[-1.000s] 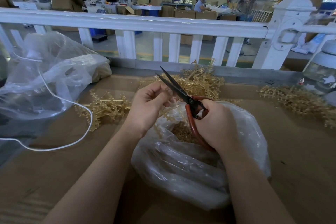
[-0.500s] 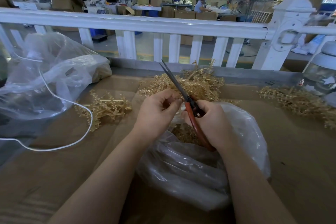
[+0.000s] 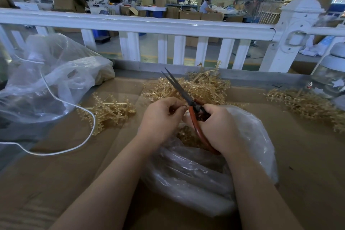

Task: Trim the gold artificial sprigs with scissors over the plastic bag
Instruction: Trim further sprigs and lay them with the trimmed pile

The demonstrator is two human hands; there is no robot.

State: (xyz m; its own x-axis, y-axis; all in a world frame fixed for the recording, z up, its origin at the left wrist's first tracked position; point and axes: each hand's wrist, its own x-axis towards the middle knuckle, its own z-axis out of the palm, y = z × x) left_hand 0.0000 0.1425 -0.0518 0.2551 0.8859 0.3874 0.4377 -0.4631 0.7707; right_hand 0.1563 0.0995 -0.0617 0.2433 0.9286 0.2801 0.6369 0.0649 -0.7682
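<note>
Right above the open mouth of the clear bag (image 3: 252, 136), the left hand (image 3: 160, 119) pinches a small gold sprig (image 3: 183, 106) between thumb and curled fingertips; only a thin bit of it shows past the fingers, just beside the pivot of the scissors (image 3: 186, 97). The right hand (image 3: 216, 129) is wrapped round the red handles, one loop curving down under the palm. The dark blades point up and away toward the fence and stand almost together, with a narrow gap showing near the tips. Both hands hover close to each other over the bag, which lies crumpled on the cardboard table (image 3: 65, 183) and holds gold trimmings (image 3: 186, 136) visible between the wrists.

Just behind the blades lies a heap of gold sprigs (image 3: 207, 87) at the far edge of the table. A smaller bunch (image 3: 110, 112) lies to the left of the left hand, and another spread (image 3: 306, 104) lies far right. A white cord (image 3: 74, 106) loops across the table on the left, passing beside the smaller bunch and running up over a big clear sack (image 3: 56, 80) that sits at the left edge. A white fence (image 3: 168, 26) runs along the far side of the table, with a glass jar (image 3: 332, 76) at the right end. Beyond it is a workshop floor with cardboard boxes, a standing fan (image 3: 260, 0) and a seated person (image 3: 205, 6) at a distant table.
</note>
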